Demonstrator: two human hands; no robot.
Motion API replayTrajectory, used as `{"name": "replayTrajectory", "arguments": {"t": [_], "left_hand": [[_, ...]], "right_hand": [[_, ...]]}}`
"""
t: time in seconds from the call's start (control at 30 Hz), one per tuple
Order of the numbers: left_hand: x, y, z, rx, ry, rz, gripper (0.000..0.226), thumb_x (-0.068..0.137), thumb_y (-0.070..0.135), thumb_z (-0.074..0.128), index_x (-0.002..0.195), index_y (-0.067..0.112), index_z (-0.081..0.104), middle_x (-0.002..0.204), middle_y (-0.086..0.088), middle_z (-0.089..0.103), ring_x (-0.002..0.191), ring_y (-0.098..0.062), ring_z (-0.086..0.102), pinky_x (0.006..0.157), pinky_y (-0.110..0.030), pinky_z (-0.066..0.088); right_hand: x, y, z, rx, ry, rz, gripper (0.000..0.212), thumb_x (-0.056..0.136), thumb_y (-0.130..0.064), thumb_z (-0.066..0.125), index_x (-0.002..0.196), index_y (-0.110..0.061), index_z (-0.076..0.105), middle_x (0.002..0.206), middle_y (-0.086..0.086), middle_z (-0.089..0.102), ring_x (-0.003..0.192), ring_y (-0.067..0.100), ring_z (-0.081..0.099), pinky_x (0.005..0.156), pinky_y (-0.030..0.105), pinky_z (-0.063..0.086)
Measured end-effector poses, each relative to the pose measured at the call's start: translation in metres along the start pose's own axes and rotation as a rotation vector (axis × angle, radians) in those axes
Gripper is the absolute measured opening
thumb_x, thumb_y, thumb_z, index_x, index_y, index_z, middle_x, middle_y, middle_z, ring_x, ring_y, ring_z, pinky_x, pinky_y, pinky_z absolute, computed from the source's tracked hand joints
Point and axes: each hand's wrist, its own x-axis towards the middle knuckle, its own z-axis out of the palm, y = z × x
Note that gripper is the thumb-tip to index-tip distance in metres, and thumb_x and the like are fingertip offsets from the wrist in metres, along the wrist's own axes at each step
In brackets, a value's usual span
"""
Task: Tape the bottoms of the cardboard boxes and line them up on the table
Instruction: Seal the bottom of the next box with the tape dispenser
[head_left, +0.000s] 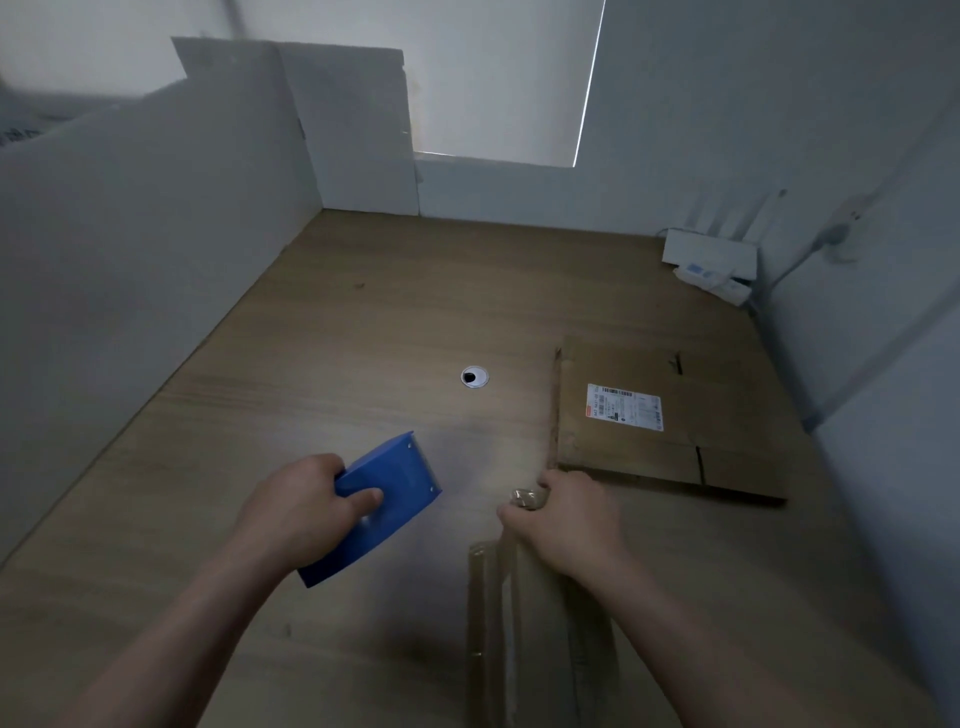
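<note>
Blue tape dispenser (382, 506) sits clasped in the left grip (306, 506); the right grip (566, 519) clutches the top of the near cardboard box (540, 623) at the counter (363, 322) front. Held one-handed, it could tip, skewing the seam.

Shipping label (625, 407) on flat cardboard box (727, 457): txt illegible.

1. Near right, the cardboard piece (540, 623) gripped by the right hand (566, 525) is smeared with blur and runs off the bottom edge, so its flaps and seams can't be made out
2. The left hand (296, 514) wraps the blue tape dispenser (384, 499), its fingers covering the middle, and the roll is out of sight
3. The label (625, 407) on the flat box (675, 457) has print too small to read
4. Far right corner, white packets (709, 260), markings unreadable
5. Both forearms are cut off at the bottom edge
</note>
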Motion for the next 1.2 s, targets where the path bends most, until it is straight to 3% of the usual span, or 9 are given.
{"name": "replayTrajectory", "arguments": {"t": [0.13, 0.23, 0.37, 0.5, 0.67, 0.8, 1.0, 1.1, 1.2], "left_hand": [[-0.004, 0.005, -0.001, -0.002, 0.0, 0.011, 0.027, 0.091, 0.047, 0.063, 0.083, 0.022, 0.059, 0.079, -0.001, 0.064, 0.072, -0.016, 0.062, 0.069, -0.037, 0.053], [-0.006, 0.002, -0.007, -0.033, 0.011, 0.008, 0.027, 0.09, 0.047, 0.064, 0.083, 0.021, 0.06, 0.078, -0.002, 0.065, 0.072, -0.018, 0.063, 0.069, -0.038, 0.053], [-0.007, -0.006, -0.016, -0.079, 0.035, 0.006, 0.028, 0.089, 0.046, 0.065, 0.081, 0.019, 0.061, 0.077, -0.003, 0.065, 0.07, -0.02, 0.063, 0.066, -0.039, 0.052], [-0.008, -0.013, -0.019, -0.104, 0.045, 0.003, 0.03, 0.089, 0.045, 0.066, 0.079, 0.017, 0.06, 0.076, -0.005, 0.064, 0.069, -0.022, 0.061, 0.062, -0.035, 0.047], [-0.009, -0.016, -0.014, -0.132, 0.034, -0.006, 0.03, 0.089, 0.045, 0.067, 0.079, 0.017, 0.061, 0.076, -0.005, 0.064, 0.071, -0.022, 0.062, 0.065, -0.037, 0.05], [-0.009, -0.016, -0.011, -0.147, 0.027, -0.002, 0.031, 0.089, 0.044, 0.067, 0.078, 0.016, 0.061, 0.076, -0.005, 0.064, 0.071, -0.022, 0.061, 0.064, -0.037, 0.049], [-0.01, -0.015, -0.013, -0.164, 0.03, -0.011, 0.031, 0.088, 0.044, 0.067, 0.079, 0.015, 0.061, 0.076, -0.007, 0.065, 0.071, -0.024, 0.062, 0.065, -0.038, 0.049], [-0.011, -0.017, -0.017, -0.149, 0.048, -0.021, 0.032, 0.089, 0.045, 0.066, 0.079, 0.015, 0.062, 0.075, -0.006, 0.065, 0.07, -0.024, 0.062, 0.063, -0.037, 0.048], [-0.013, -0.022, -0.021, -0.13, 0.057, -0.031, 0.031, 0.089, 0.046, 0.066, 0.08, 0.016, 0.061, 0.075, -0.006, 0.065, 0.069, -0.022, 0.062, 0.061, -0.035, 0.046]], "right_hand": [[0.006, -0.011, 0.001, -0.098, -0.014, 0.02, 0.056, 0.071, -0.07, 0.056, 0.094, -0.02, 0.066, 0.095, 0.003, 0.065, 0.091, 0.025, 0.062, 0.067, 0.031, 0.045], [0.003, -0.009, -0.003, -0.246, -0.084, -0.001, 0.068, 0.081, -0.075, 0.042, 0.115, -0.02, 0.06, 0.121, 0.013, 0.062, 0.109, 0.033, 0.058, 0.082, 0.039, 0.045], [-0.007, 0.001, -0.014, -0.408, 0.051, -0.287, 0.074, 0.09, -0.076, 0.019, 0.153, -0.037, 0.02, 0.166, 0.01, 0.0, 0.152, 0.035, -0.006, 0.115, 0.065, 0.004], [-0.024, 0.026, -0.032, -0.146, -0.094, -0.77, 0.053, 0.085, -0.042, 0.043, 0.137, -0.035, 0.046, 0.164, -0.005, 0.021, 0.151, 0.008, 0.01, 0.12, 0.051, 0.02], [-0.02, 0.066, -0.042, -0.21, -0.211, -0.884, 0.057, 0.077, -0.028, 0.039, 0.128, -0.029, 0.064, 0.162, -0.008, 0.021, 0.15, -0.002, -0.001, 0.124, 0.034, 0.009], [-0.017, 0.077, -0.023, -0.265, -0.16, -0.842, 0.06, 0.084, -0.028, 0.038, 0.143, -0.025, 0.049, 0.163, -0.006, 0.013, 0.152, 0.006, -0.005, 0.123, 0.031, 0.0], [-0.018, 0.028, 0.006, -0.243, 0.064, -0.978, 0.025, 0.075, -0.025, 0.054, 0.099, -0.02, 0.056, 0.128, 0.006, 0.062, 0.123, 0.026, 0.052, 0.099, 0.046, 0.048], [-0.012, 0.016, 0.006, -0.23, 0.047, -1.044, 0.015, 0.073, -0.021, 0.059, 0.087, -0.016, 0.061, 0.113, 0.002, 0.067, 0.102, 0.026, 0.058, 0.081, 0.042, 0.051], [-0.008, 0.022, -0.015, -0.223, -0.177, -1.096, 0.03, 0.067, -0.015, 0.058, 0.096, -0.012, 0.064, 0.126, 0.009, 0.064, 0.115, 0.028, 0.055, 0.106, 0.035, 0.044]]}}
